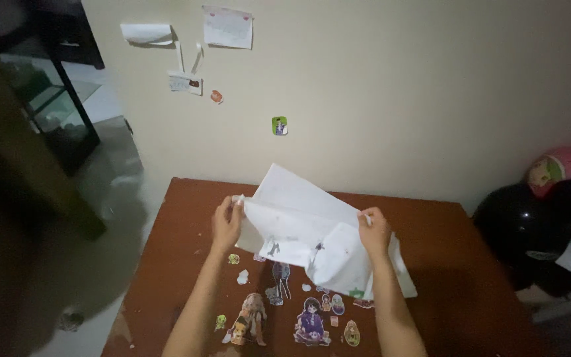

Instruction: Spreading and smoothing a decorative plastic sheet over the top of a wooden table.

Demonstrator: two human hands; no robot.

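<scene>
Both hands up over a reddish-brown table (pixel 444 264), holding 1 big white paper sheet (pixel 299 218) btwn them. Left hand (pixel 227 223) pinches the sheet's left edge, fingers curled shut on it; right hand (pixel 374 231) grips the right edge the same way, fist closed round the paper. Sheet is creased and partly folded: 1 flap stands up toward the wall, a lower part sags down and bunches just below the right hand, its bottom corner touching or nearly touching the tabletop, can't tell which. Faint dark marks show on the sheet's underside. On the table below the sheet, near the front edge, lie several cut-out character stickers: a purple-dressed figure (pixel 311 322), a blond figure (pixel 251 318), a thin dark-legged figure (pixel 280 279), a small green one (pixel 220 322) at the left, plus a few tiny ones and white scraps around them. Beige wall (pixel 398 99) behind the table has 2 paper notes taped up top, a wall switch (pixel 186 82), and a small green sticker (pixel 279 125). At right, beside the table, a black helmet (pixel 530 225) w/ a pink helmet (pixel 563 168) behind it. Left side is dim; a dark glass-shelf stand (pixel 61 112) sits well apart from the table.
</scene>
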